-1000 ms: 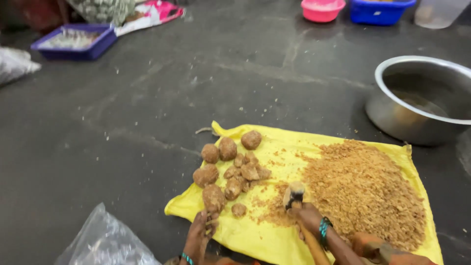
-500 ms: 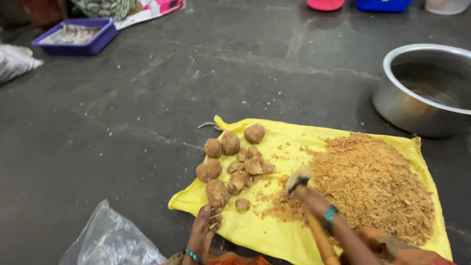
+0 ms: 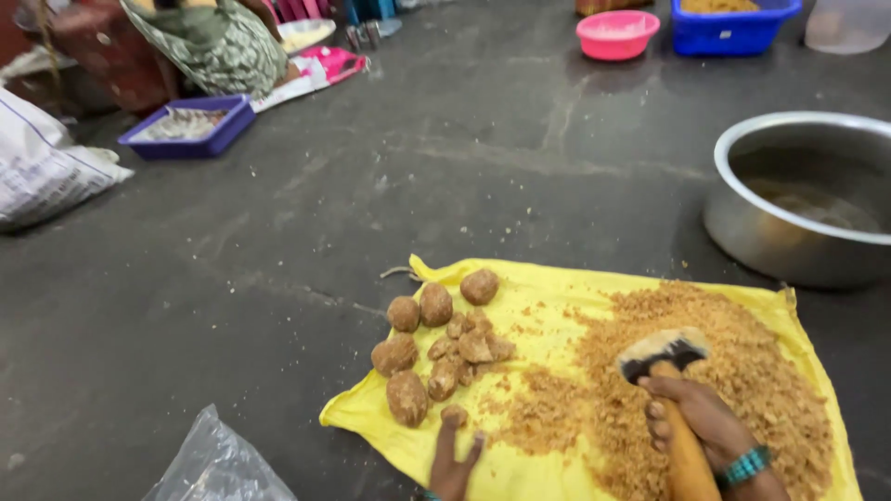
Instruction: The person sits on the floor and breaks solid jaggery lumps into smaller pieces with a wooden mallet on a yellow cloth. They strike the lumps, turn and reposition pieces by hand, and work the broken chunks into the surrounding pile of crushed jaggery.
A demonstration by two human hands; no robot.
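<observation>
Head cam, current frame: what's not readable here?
- Left hand: head view, palm and wrist cut off by the bottom edge; only fingers show.
- Mallet: handle end runs out of frame under the right hand.
- Steel pot: right side cut off by the frame edge.
- Blue tray: contents too small to identify.
- Clear plastic bag: cut off at the bottom.

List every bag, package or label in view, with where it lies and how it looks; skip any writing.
White sack: far left on the floor, lying flat, white with a thin blue line and small dark print.
Clear plastic bag: bottom left on the floor, left of the yellow cloth, crumpled and see-through.
Clear tub: top right corner, pale and translucent, no label that I can make out.
No signs or screens.
</observation>
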